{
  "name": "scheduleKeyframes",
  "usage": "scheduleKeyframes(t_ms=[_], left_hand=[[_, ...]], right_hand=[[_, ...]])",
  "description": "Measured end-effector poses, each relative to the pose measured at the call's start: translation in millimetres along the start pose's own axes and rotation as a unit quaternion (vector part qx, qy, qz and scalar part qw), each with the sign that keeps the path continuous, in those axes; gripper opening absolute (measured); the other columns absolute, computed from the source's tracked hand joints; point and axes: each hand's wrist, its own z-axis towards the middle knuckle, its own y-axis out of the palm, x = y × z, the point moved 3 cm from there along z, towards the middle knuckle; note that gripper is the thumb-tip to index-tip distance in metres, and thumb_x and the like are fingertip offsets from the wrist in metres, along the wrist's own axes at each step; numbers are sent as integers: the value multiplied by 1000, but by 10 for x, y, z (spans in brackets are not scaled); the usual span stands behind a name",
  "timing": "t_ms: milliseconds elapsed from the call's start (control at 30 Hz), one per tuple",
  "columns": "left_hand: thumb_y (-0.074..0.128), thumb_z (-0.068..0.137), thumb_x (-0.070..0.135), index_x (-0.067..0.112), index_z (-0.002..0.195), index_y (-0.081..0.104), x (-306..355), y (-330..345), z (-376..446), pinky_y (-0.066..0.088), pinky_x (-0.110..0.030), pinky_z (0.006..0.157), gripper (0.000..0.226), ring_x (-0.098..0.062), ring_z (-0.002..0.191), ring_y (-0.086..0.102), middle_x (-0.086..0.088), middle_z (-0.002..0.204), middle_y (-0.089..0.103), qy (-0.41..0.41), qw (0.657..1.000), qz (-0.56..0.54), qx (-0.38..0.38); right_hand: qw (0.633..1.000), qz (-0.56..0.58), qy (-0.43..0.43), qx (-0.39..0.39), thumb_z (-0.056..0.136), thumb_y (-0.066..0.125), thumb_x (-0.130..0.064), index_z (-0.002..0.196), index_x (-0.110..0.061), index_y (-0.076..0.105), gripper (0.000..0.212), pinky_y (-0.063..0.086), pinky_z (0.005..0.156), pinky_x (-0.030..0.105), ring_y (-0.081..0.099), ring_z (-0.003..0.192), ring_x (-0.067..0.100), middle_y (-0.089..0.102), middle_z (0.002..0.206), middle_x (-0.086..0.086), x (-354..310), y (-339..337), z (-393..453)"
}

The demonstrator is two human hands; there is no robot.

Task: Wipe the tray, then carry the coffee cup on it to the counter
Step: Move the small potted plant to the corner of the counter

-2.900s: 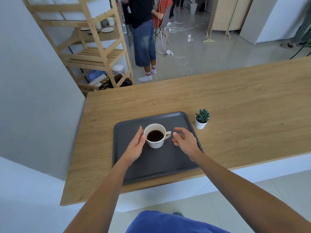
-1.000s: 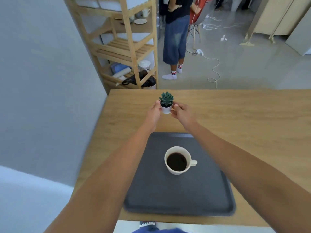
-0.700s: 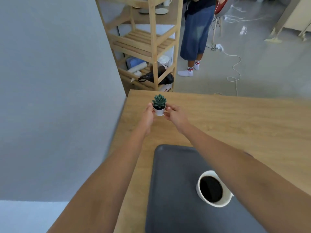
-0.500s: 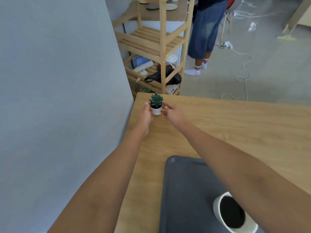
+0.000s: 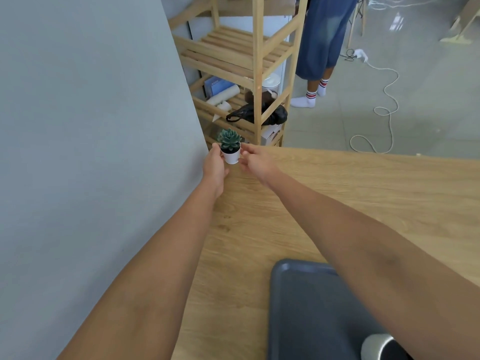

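Note:
A small green succulent in a white pot [image 5: 230, 149] stands at the far left corner of the wooden counter [image 5: 350, 203]. My left hand [image 5: 215, 166] and my right hand [image 5: 255, 162] hold the pot from either side. The dark grey tray [image 5: 311, 307] lies at the near edge, bottom right. On it the white coffee cup [image 5: 374, 345] shows only part of its rim; my right forearm covers the rest.
A grey wall [image 5: 91, 152] runs close along the counter's left side. Beyond the counter stands a wooden shelf rack [image 5: 257, 55] with bags and boxes. A person in blue trousers [image 5: 322, 40] stands on the floor, near a white cable [image 5: 384, 105].
Both hands left the cup on the tray, took the potted succulent and carried it left and away to the counter's far corner. The view swung left, pushing tray and cup toward the bottom right.

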Motion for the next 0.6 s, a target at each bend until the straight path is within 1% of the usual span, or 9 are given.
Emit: scheduleKeyframes(t_ms=[100, 167, 233, 267, 333, 400, 467, 533, 600], left_hand=[[29, 99, 44, 18, 129, 55, 5, -12, 42, 39, -37, 95, 47, -15, 118, 53, 3, 123, 62, 0, 1000, 1, 5], [29, 99, 46, 19, 131, 53, 5, -18, 36, 39, -39, 100, 49, -15, 121, 51, 3, 127, 60, 0, 1000, 6, 9], [29, 99, 46, 20, 134, 50, -1, -24, -13, 36, -40, 103, 49, -14, 125, 48, 3, 133, 57, -1, 1000, 9, 10], [29, 98, 46, 21, 137, 48, 0, -30, -53, 36, -40, 103, 50, -14, 127, 46, 4, 137, 54, -2, 1000, 10, 12], [30, 98, 47, 22, 141, 43, 18, -42, -160, 35, -39, 104, 52, -15, 133, 41, 4, 145, 47, -3, 1000, 8, 17], [31, 99, 45, 21, 145, 38, 42, -52, -290, 34, -39, 108, 52, -16, 137, 37, 5, 150, 40, -2, 1000, 9, 23], [32, 99, 42, 20, 145, 36, 67, -46, -462, 33, -38, 110, 51, -13, 134, 37, 6, 147, 40, -1, 1000, 12, 27], [34, 97, 44, 20, 144, 38, 96, -15, -672, 31, -36, 108, 52, -8, 122, 38, 10, 135, 43, 5, 999, 22, 23], [37, 92, 46, 23, 136, 46, 97, 27, -881, 32, -35, 106, 50, -7, 117, 40, 13, 129, 45, 15, 999, 30, 16]], right_hand=[[1000, 1, -4, -10, 95, 40, -14, 141, -18, 47, 47, 50, 96, 44, 60, 100, 20, 64, 120, 4, -6, 22, 18], [1000, -11, -4, -20, 92, 41, -17, 142, -17, 46, 50, 48, 90, 39, 54, 92, 16, 62, 112, -2, -2, 29, 8], [999, -22, -2, -24, 93, 41, -20, 145, -14, 41, 52, 40, 94, 35, 44, 97, 15, 52, 96, -11, -2, 5, -34], [999, -23, 0, -25, 95, 41, -19, 146, -12, 38, 52, 38, 100, 36, 41, 101, 14, 48, 97, -12, -21, -23, -80], [999, -21, -1, -25, 99, 39, -17, 148, -12, 34, 50, 37, 111, 41, 42, 106, 14, 45, 108, -6, -66, -110, -194], [1000, -22, -7, -18, 101, 38, -16, 148, -14, 35, 47, 40, 110, 43, 49, 114, 16, 47, 115, -3, -130, -237, -343], [1000, -15, -10, -1, 101, 38, -16, 146, -15, 38, 45, 44, 107, 41, 53, 120, 21, 52, 122, 1, -193, -398, -513], [1000, -11, -17, 9, 101, 38, -16, 145, -15, 40, 44, 47, 103, 40, 56, 112, 21, 56, 120, 3, -255, -568, -717], [999, -22, -24, 9, 101, 38, -17, 145, -16, 40, 44, 48, 99, 39, 57, 104, 20, 57, 117, 3, -312, -745, -960]])
